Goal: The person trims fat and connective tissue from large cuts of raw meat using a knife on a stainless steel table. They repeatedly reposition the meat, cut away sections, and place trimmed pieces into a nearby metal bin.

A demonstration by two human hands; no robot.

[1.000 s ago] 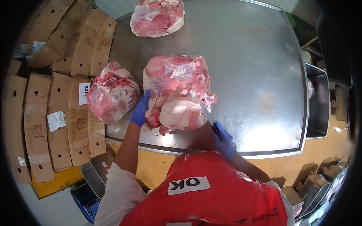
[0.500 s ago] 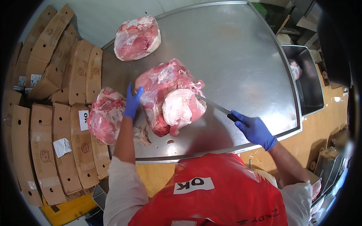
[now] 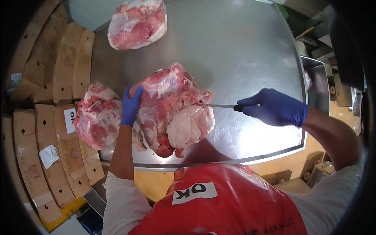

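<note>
A large cut of raw meat (image 3: 156, 102) lies on the steel table, pink with a thick pale flap (image 3: 183, 127) at its lower right. Its left edge is held by my left hand (image 3: 130, 105) in a blue glove, thumb and fingers against the surface. My right hand (image 3: 272, 106), gloved in blue too, is closed round the black handle of a knife (image 3: 221, 105). The blade points left, and its tip meets the meat just above the pale flap; how deep it goes is hidden. Beside my left forearm sits another raw cut (image 3: 100, 117).
A third cut of meat (image 3: 138, 24) rests at the back left of the steel table (image 3: 235, 51). Cardboard boxes (image 3: 64, 156) are stacked along the left. Past the table's right edge stands a dark metal tub (image 3: 319, 84) with meat inside. Small scraps (image 3: 139, 137) lie near my left forearm.
My right hand has risen and moved right, bringing the knife nearly level. My left hand has closed in on the meat's left edge. The whole view has shifted slightly.
</note>
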